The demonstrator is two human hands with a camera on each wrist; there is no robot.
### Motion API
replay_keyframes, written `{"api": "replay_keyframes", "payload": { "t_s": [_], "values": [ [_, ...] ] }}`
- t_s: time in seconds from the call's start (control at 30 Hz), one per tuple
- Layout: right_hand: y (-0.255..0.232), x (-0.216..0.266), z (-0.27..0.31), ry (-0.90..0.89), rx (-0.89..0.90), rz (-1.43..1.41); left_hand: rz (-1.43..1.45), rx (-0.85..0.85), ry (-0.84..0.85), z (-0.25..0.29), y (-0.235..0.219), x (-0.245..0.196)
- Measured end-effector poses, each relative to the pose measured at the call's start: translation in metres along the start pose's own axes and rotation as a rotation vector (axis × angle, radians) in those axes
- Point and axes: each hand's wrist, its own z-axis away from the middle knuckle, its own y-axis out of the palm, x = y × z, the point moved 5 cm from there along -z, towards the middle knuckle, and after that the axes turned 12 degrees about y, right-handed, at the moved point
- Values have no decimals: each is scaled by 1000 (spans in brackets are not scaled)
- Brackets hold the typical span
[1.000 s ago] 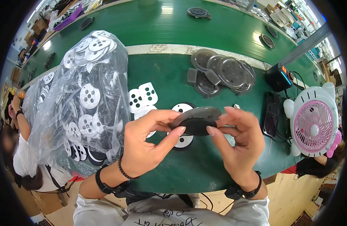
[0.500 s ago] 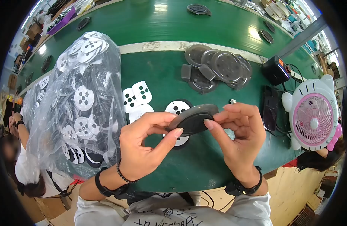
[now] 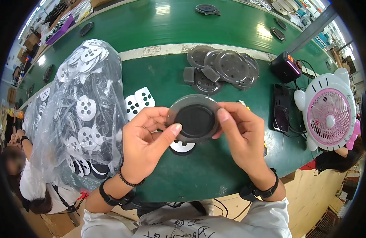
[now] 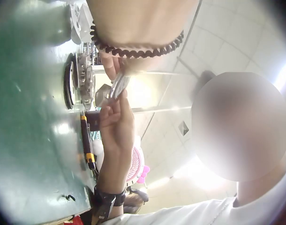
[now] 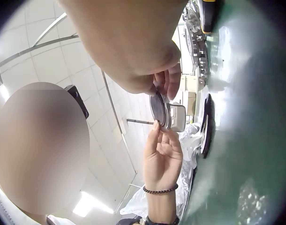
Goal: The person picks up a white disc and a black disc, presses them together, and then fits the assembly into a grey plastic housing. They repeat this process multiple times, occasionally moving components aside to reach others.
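Observation:
The left hand [image 3: 145, 144] pinches the left rim of a translucent grey disc [image 3: 193, 139] with a black round centre [image 3: 195, 121], thumb on the near face. Opposite it, the right hand [image 3: 243, 139] grips the right rim. The disc is held above the table, its broad face towards the head camera. In the right wrist view the disc [image 5: 157, 108] is seen edge-on with a light block-like part [image 5: 177, 117] on its far side. Partly hidden below the disc, a white disc with holes [image 3: 182, 147] lies on a black one.
A clear plastic bag of white perforated pieces [image 3: 86, 107] stands at the left, loose white pieces [image 3: 144, 97] beside it. Grey discs [image 3: 231, 66] lie piled behind the hands. At the right are a phone [image 3: 280, 107], a black box [image 3: 286, 67] and a pink-and-white fan [image 3: 330, 119].
The held disc has been tilted up, so its flat face with the black centre now shows fully. The right thumb has moved up along its rim. The head view has shifted slightly.

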Motion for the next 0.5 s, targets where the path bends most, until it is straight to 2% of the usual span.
{"api": "replay_keyframes", "payload": {
  "t_s": [0.03, 0.1, 0.37, 0.43, 0.5],
  "values": [
    [2, -1, 1, -1, 0, -1, -36, 5, -40, 0, -2, 2],
    [5, 4, 4, -166, -9, 135, -18, 13, -36, 1, 1, 1],
    [-2, -3, -1, -136, 20, 40, -4, 16, -89, -7, 3, 1],
    [-3, -3, -5, -166, 17, 33, -3, -54, -84, -15, -1, -3],
    [-8, 2, -6, -297, -131, 35, -81, -90, -56, -40, -8, -12]
  ]
}}
